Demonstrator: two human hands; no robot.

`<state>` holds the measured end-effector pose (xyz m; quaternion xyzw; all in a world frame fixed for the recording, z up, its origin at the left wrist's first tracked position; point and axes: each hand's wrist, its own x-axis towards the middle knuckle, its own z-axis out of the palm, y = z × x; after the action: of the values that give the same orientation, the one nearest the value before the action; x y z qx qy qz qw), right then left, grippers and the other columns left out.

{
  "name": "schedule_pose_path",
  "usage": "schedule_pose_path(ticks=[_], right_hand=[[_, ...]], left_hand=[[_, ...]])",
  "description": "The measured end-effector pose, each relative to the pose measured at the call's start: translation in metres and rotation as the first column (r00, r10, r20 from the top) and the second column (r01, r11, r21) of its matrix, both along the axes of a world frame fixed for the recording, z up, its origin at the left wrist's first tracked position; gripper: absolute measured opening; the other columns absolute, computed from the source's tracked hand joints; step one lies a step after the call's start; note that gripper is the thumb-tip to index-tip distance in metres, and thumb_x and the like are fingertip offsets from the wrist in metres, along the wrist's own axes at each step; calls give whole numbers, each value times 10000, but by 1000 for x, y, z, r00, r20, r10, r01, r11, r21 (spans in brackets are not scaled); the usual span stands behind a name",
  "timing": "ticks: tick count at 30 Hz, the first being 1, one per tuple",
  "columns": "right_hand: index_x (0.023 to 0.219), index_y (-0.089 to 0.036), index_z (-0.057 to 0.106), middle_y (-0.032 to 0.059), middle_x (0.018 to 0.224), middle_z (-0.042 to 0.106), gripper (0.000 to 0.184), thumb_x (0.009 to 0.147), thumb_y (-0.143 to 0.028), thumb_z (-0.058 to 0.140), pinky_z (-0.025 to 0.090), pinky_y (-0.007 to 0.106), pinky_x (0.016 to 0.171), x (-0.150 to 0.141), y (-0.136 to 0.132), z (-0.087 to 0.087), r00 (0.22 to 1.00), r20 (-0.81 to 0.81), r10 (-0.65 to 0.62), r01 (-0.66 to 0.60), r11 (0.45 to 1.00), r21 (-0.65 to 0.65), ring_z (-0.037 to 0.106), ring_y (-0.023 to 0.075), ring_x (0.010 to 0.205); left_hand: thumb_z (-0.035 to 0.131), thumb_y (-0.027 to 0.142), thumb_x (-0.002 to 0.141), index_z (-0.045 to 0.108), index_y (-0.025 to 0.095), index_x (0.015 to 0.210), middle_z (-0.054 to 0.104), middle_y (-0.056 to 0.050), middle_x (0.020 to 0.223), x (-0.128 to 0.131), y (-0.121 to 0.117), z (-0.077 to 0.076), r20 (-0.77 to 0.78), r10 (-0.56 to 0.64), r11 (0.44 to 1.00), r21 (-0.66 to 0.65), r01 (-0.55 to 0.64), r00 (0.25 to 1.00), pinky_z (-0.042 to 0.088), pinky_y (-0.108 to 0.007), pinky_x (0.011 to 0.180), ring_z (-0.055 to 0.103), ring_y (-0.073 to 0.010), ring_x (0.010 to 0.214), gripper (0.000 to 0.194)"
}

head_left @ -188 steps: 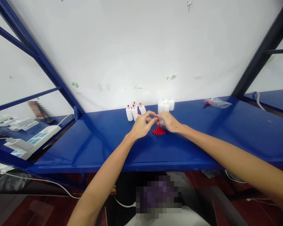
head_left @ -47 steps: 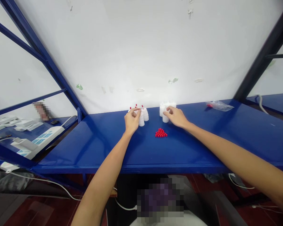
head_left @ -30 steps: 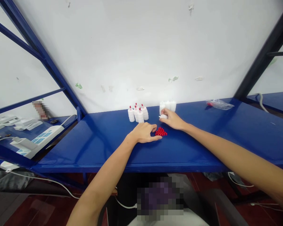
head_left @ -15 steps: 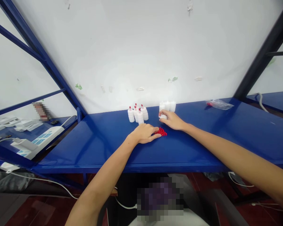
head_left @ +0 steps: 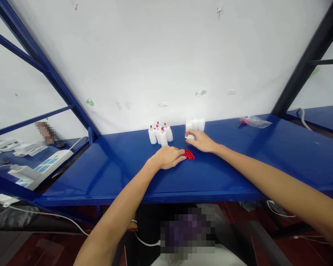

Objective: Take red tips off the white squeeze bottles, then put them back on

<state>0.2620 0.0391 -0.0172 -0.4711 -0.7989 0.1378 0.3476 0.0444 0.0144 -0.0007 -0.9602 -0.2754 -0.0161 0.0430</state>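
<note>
My left hand [head_left: 168, 156] is over the left edge of a cluster of small red caps [head_left: 189, 154] on the blue table. Its thumb and forefinger are pinched together on a cap at that edge, largely hidden by the fingertips. A white squeeze bottle [head_left: 191, 137] lies tilted in my right hand [head_left: 202, 141], its nozzle end pointing left and my fingers wrapped round it. Behind my left hand stand several white bottles with red caps [head_left: 163, 136]. Beyond my right hand, several white bottles [head_left: 201, 125] stand upright by the wall; my hand partly covers them.
A clear plastic bag [head_left: 257, 122] with something red inside rests on the blue table [head_left: 122, 166] at the right. The white wall [head_left: 155, 66] closes off the back. At left, a power strip [head_left: 48, 165] and white boxes lie beyond a blue frame post [head_left: 63, 88].
My left thumb and forefinger have closed together at the edge of the red caps. My right hand keeps the bottle in nearly the same place. The whole view has shifted slightly.
</note>
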Motion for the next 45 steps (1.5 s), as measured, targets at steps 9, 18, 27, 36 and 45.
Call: schedule_pose_path(ticks=[9,18,27,36,45], right_hand=[[987,-191,608,-3,737,597,233,838,-348,522,351,279,649,0,-1,0,1000,7,6,-6,1000,-21,476,150,606],[824,-200,579,-2,705,576,200,863,-357,462,323,279,644,-11,-17,13,991,-18,131,-131,991,-30,483,163,657],[645,-197,477,-11,612,489,480,940,-556,355,293,278,599,-24,-26,16,990,-10,139,-139,989,-46,438,141,596],[629,-189,504,-8,587,482,436,900,-510,387,289,276,587,-23,-26,17,983,-62,171,-173,984,-39,431,139,593],[642,-175,588,9,584,520,343,827,-400,405,285,282,575,-26,-23,18,989,23,147,-146,988,-42,462,151,591]], left_hand=[[274,445,1025,579,188,927,673,-57,804,-4,3,-2,43,-12,1000,24,11,999,375,-294,609,627,-197,684,410],[269,424,1038,559,194,935,657,-24,764,-10,8,-1,439,132,983,54,-173,889,343,-275,624,607,-168,686,385],[314,368,1029,548,187,927,644,-22,759,-4,6,-4,501,89,994,5,-106,861,332,-265,603,562,-146,643,313],[333,377,1023,511,183,866,552,17,676,4,4,-10,595,88,987,-161,10,799,326,-249,588,455,-109,576,306],[338,347,1015,530,183,961,537,32,653,11,5,-17,620,113,957,-279,84,776,364,-244,605,468,-110,570,258]])
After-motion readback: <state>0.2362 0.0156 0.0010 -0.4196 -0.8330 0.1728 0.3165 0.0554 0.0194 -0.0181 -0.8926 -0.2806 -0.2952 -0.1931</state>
